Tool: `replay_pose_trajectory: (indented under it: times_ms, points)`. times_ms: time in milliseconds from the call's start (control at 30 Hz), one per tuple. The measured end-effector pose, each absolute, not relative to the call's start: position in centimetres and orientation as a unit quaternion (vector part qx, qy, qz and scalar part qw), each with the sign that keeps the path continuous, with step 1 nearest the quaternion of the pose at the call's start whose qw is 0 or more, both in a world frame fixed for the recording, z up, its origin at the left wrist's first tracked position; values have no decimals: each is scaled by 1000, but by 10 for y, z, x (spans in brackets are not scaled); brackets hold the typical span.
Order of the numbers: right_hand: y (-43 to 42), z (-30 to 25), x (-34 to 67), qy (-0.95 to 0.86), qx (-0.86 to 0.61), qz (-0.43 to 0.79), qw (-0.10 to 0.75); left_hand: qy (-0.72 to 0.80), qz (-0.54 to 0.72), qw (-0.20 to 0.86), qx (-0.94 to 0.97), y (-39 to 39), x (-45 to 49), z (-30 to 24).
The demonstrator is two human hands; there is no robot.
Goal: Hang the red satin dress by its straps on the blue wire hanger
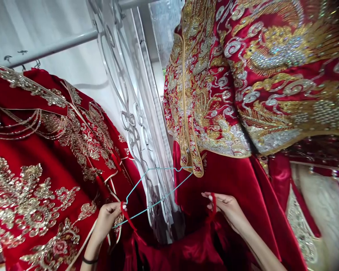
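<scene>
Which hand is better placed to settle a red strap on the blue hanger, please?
Probably the left hand: it pinches one red strap beside one end of the blue hanger; whether it is looped on is unclear. The right hand pinches the other strap, apart from the hanger.

Hanger (138, 181): is showing turquoise
Strapped garment (183, 254): is gleaming red
Jacket (203, 96), upper right: is displaying gold-silver swirls on red

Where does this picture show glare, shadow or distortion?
Head view: sparkling highlights on the gold-and-silver beaded red jacket; head view: the dark red satin garment at the bottom is dim, with soft sheen on its folds; head view: the top right corner darkens, and the white metal rail slants, from camera tilt or lens, I cannot tell.
</scene>
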State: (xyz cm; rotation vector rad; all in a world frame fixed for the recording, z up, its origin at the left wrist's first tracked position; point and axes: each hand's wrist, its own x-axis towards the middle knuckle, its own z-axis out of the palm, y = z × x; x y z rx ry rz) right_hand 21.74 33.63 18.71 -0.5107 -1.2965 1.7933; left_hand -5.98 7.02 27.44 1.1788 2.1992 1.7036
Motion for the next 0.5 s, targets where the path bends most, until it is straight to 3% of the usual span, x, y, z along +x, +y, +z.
replay_pose_trajectory:
  times_ms: [233, 500]
  points:
    - [357, 206, 213, -560, -195, 651, 474, 744, 484, 145, 437, 58, -76, 300]
    - [371, 222, 195, -645, -143, 610, 438, 741, 434, 158, 487, 58, -82, 309]
